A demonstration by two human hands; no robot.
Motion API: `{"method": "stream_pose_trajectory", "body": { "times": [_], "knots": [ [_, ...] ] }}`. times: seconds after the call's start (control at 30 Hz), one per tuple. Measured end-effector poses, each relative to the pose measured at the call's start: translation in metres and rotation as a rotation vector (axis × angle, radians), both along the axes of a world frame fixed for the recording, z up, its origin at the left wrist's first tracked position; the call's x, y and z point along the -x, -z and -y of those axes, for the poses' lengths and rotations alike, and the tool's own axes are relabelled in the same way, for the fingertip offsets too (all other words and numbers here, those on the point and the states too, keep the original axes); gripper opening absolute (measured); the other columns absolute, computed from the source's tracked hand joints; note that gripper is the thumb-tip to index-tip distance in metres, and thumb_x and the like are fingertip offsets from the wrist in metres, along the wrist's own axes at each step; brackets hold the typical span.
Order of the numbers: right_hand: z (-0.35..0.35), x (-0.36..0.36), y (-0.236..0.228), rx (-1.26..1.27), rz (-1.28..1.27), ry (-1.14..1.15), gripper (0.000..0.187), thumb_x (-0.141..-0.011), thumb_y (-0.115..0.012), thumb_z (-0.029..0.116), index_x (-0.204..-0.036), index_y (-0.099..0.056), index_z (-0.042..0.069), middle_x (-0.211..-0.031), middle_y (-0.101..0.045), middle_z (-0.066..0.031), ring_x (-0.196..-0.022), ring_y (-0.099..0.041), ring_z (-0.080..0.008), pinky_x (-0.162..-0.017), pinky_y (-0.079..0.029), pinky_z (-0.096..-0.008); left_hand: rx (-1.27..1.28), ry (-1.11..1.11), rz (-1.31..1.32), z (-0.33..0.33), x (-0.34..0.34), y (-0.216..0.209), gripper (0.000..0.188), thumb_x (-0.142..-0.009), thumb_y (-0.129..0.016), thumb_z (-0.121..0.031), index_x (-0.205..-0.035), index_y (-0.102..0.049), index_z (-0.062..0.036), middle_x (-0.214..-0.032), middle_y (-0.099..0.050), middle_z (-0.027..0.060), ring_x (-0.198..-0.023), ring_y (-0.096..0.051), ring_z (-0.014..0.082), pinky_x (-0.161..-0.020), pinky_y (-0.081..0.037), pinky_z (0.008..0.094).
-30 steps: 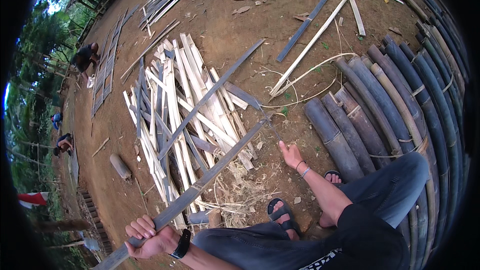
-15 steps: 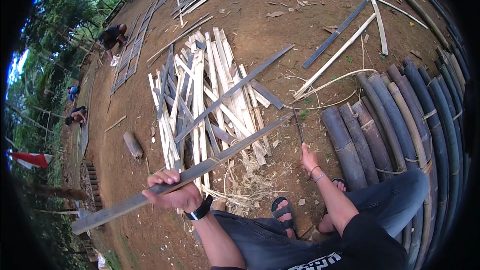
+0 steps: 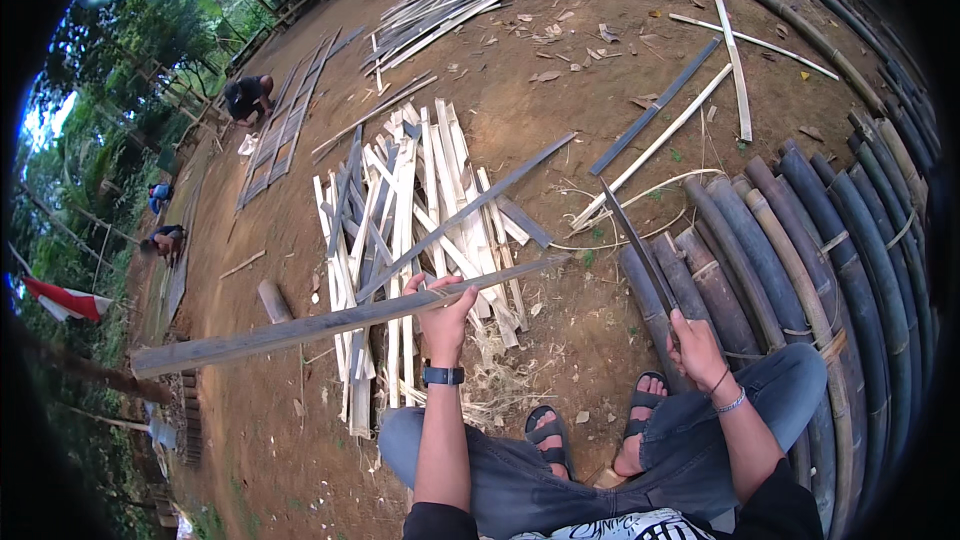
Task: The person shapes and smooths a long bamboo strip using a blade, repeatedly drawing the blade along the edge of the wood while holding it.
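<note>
A long dark bamboo slat [image 3: 270, 337] lies across my left hand [image 3: 442, 322], whose fingers and thumb close around it a little past its middle. Its broad end reaches out to the left, and the thinner end points right over the ground. In my right hand [image 3: 696, 350] is the handle of a machete [image 3: 640, 248]. Its long dark blade slants up and to the left, apart from the slat. Beneath and beyond the slat lies a heap of split bamboo strips [image 3: 405, 200], pale inside and dark outside.
Thick bamboo poles [image 3: 790, 240] lie side by side at my right. Shavings [image 3: 500, 375] cover the ground before my feet. More strips [image 3: 450, 5] lie farther off. A person [image 3: 248, 100] crouches by a bamboo lattice [image 3: 290, 115]; others are at far left, near a red-and-white flag [image 3: 65, 298].
My left hand has shifted right and farther along the slat, which now lies more level. My right hand has moved right with the machete, whose blade has left the slat's thin end.
</note>
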State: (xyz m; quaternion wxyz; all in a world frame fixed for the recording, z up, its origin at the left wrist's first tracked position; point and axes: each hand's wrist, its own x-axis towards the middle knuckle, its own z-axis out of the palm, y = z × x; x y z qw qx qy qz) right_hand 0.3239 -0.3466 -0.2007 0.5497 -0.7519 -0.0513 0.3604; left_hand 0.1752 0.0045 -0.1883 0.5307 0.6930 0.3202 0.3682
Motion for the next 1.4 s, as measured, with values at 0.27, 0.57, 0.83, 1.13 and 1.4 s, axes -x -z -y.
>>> {"method": "stream_pose_trajectory", "body": {
  "times": [0.27, 0.57, 0.83, 1.13, 1.4],
  "knots": [
    [-0.009, 0.005, 0.006, -0.147, -0.065, -0.007, 0.062, -0.097, -0.038, 0.048, -0.061, -0.051, -0.001, -0.044, -0.043, -0.0023, -0.035, -0.04, -0.0097, -0.035, -0.029, -0.0259, 0.061, -0.063, 0.097, 0.001, -0.007, -0.001, 0.067, -0.074, -0.069, 0.003, -0.124, -0.025, -0.0048, -0.103, -0.064, 0.017, -0.093, -0.06, 0.0178, -0.083, -0.048, 0.0297],
    [-0.011, 0.01, 0.001, -0.114, -0.044, -0.018, 0.062, -0.096, -0.039, 0.048, -0.061, -0.051, -0.001, -0.045, -0.043, -0.0021, -0.036, -0.039, -0.01, -0.035, -0.032, -0.0267, -0.091, -0.07, 0.037, -0.002, -0.013, 0.002, 0.061, -0.078, -0.065, 0.006, -0.125, -0.027, -0.0044, -0.104, -0.06, 0.0137, -0.094, -0.06, 0.0182, -0.085, -0.049, 0.0303],
    [-0.014, 0.012, -0.009, -0.141, -0.089, -0.045, 0.059, -0.096, -0.039, 0.048, -0.065, -0.05, -0.001, -0.047, -0.041, -0.0019, -0.038, -0.039, -0.009, -0.036, -0.033, -0.0259, -0.071, 0.067, 0.044, -0.001, -0.008, -0.005, 0.066, -0.077, -0.063, 0.01, -0.126, -0.023, -0.0067, -0.108, -0.058, 0.0126, -0.101, -0.06, 0.0195, -0.089, -0.051, 0.0324],
    [-0.016, 0.012, -0.007, -0.103, -0.071, -0.057, 0.06, -0.095, -0.04, 0.05, -0.065, -0.051, 0.0, -0.047, -0.042, -0.0015, -0.039, -0.041, -0.0095, -0.037, -0.035, -0.026, -0.104, 0.105, -0.005, 0.002, -0.007, -0.009, 0.066, -0.077, -0.064, 0.009, -0.125, -0.023, -0.0094, -0.111, -0.057, 0.0133, -0.102, -0.059, 0.0196, -0.087, -0.051, 0.0318],
    [-0.016, 0.013, -0.004, -0.082, -0.069, -0.067, 0.059, -0.096, -0.039, 0.049, -0.065, -0.05, 0.0, -0.048, -0.042, -0.0011, -0.039, -0.042, -0.0095, -0.038, -0.036, -0.0258, -0.105, 0.1, 0.041, 0.002, -0.009, -0.006, 0.06, -0.076, -0.06, 0.01, -0.121, -0.025, -0.0062, -0.106, -0.058, 0.0129, -0.1, -0.06, 0.02, -0.086, -0.053, 0.0319]
  ]
}}
